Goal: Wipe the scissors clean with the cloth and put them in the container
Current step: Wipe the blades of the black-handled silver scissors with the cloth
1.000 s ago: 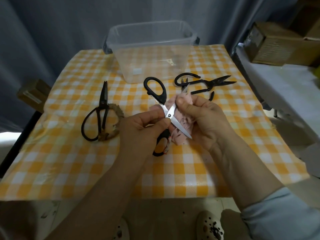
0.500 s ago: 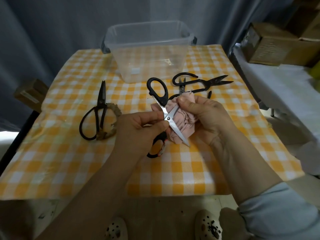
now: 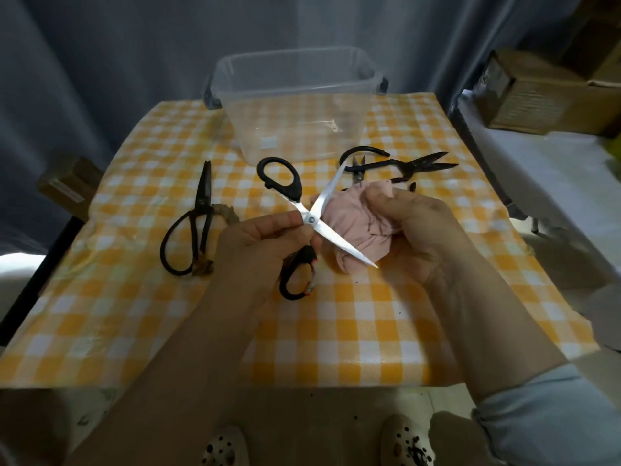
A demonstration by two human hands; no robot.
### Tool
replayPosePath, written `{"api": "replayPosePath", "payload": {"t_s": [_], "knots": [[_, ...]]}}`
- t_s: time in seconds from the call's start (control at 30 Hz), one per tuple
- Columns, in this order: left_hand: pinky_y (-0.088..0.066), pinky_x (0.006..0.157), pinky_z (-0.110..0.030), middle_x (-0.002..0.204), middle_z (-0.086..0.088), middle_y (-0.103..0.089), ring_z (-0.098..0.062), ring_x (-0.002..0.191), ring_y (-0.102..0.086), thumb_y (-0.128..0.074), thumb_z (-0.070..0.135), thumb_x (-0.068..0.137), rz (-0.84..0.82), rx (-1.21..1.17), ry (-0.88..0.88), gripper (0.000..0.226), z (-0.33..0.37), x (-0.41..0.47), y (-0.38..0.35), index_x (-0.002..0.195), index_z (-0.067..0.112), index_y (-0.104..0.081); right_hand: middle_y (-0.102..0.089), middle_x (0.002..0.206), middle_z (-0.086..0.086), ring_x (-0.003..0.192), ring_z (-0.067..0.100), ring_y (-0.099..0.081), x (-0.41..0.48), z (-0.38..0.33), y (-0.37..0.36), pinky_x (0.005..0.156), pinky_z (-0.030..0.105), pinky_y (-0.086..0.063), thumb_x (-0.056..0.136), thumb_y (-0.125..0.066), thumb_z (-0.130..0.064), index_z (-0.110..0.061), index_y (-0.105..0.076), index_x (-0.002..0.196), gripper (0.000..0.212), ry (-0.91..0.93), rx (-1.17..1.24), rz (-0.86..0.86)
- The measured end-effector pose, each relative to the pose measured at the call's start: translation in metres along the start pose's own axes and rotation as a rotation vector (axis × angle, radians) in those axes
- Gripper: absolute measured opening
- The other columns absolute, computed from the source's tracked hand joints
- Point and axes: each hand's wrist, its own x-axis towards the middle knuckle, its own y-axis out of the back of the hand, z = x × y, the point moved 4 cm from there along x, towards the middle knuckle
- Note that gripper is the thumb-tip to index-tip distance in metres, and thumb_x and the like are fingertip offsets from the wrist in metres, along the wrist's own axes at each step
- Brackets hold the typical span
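Head view: black shears lie between cloth and container.

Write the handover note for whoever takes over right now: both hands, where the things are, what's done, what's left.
Left hand: pinches the silver scissors at the pivot, blades spread open.
Right hand: holds the bunched pink cloth next to the blades.
Container: at the back of the table, no scissors in it.
Waiting on the table: black scissors left, black shears and small snips right.
Done: nothing put away yet.
Left: finish wiping this pair, put it in, then the rest.
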Motion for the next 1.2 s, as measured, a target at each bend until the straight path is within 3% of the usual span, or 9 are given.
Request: {"api": "replayPosePath", "payload": {"t_s": [0.13,0.27,0.33,0.47,0.6,0.67,0.83,1.07,1.2], "knots": [[-0.054,0.057,-0.028,0.066,-0.01,-0.068,-0.021,0.06,-0.062,-0.066,0.007,0.07,-0.034,-0.061,0.038,0.018,0.002,0.0,-0.001,0.087,0.007,-0.07,-0.071,0.073,0.01,0.065,0.019,-0.069,-0.002,-0.01,-0.003,0.057,0.028,-0.056,0.091,-0.055,-0.008,0.003,-0.065,0.09,0.014,0.084,-0.1,-0.067],[-0.056,0.058,-0.026,0.066,-0.006,-0.07,-0.018,0.062,-0.066,-0.065,0.002,0.074,-0.012,-0.056,0.012,0.012,0.004,-0.001,-0.001,0.082,0.01,-0.068,-0.073,0.082,0.008,0.068,0.015,-0.07,-0.008,-0.014,-0.009,0.059,0.025,-0.055,0.087,-0.06,-0.003,-0.001,-0.068,0.101,0.016,0.232,-0.278,-0.111],[-0.057,0.06,-0.025,0.069,-0.003,-0.072,-0.016,0.065,-0.068,-0.066,0.0,0.075,0.01,-0.029,-0.006,0.014,0.003,-0.001,-0.002,0.082,0.012,-0.069,-0.074,0.086,0.011,0.072,0.019,-0.071,-0.011,-0.013,-0.013,0.063,0.03,-0.058,0.08,-0.066,-0.003,-0.002,-0.069,0.102,0.023,0.276,-0.326,-0.136],[-0.056,0.072,-0.03,0.081,-0.005,-0.074,-0.021,0.078,-0.07,-0.068,0.001,0.079,0.052,0.02,-0.034,0.016,0.001,-0.001,-0.002,0.083,0.017,-0.07,-0.072,0.087,0.019,0.076,0.033,-0.066,-0.011,-0.003,-0.018,0.076,0.045,-0.051,0.07,-0.071,-0.025,-0.003,-0.073,0.095,0.033,0.217,-0.388,-0.198],[-0.057,0.073,-0.03,0.087,-0.005,-0.075,-0.022,0.083,-0.071,-0.068,0.003,0.079,0.017,0.064,-0.087,0.019,0.003,-0.004,-0.004,0.083,0.02,-0.074,-0.072,0.07,0.007,0.063,0.016,-0.068,-0.011,0.004,-0.021,0.059,0.023,-0.055,0.08,-0.068,-0.003,0.0,-0.07,0.088,0.008,0.277,-0.448,-0.219],[-0.057,0.076,-0.031,0.088,-0.004,-0.075,-0.021,0.085,-0.071,-0.069,0.004,0.079,0.029,0.108,-0.113,0.018,0.003,-0.004,-0.003,0.086,0.019,-0.074,-0.071,0.068,0.003,0.062,0.012,-0.067,-0.011,0.007,-0.021,0.057,0.02,-0.053,0.08,-0.068,-0.004,-0.004,-0.07,0.084,0.004,0.272,-0.489,-0.24],[-0.058,0.074,-0.026,0.088,-0.002,-0.075,-0.015,0.083,-0.071,-0.07,0.007,0.08,0.014,0.193,-0.183,0.016,0.006,-0.006,-0.003,0.092,0.017,-0.074,-0.07,0.069,0.005,0.062,0.014,-0.066,-0.011,0.013,-0.021,0.06,0.024,-0.053,0.084,-0.067,-0.009,-0.009,-0.071,0.079,0.007,0.254,-0.477,-0.227],[-0.057,0.076,-0.033,0.09,-0.007,-0.074,-0.023,0.086,-0.071,-0.067,0.0,0.082,0.059,0.075,-0.093,0.019,0.001,-0.002,-0.004,0.092,0.015,-0.073,-0.071,0.073,0.015,0.065,0.024,-0.067,-0.01,0.011,-0.024,0.064,0.037,-0.057,0.079,-0.073,-0.011,-0.013,-0.069,0.074,0.006,0.403,-0.541,-0.073],[-0.057,0.072,-0.027,0.089,-0.003,-0.075,-0.017,0.084,-0.071,-0.068,0.003,0.081,0.056,0.112,-0.11,0.019,0.001,-0.003,-0.005,0.092,0.018,-0.073,-0.071,0.082,0.021,0.072,0.029,-0.07,-0.008,0.012,-0.021,0.07,0.037,-0.058,0.075,-0.075,-0.008,-0.001,-0.071,0.086,0.013,0.286,-0.433,-0.164]]}}
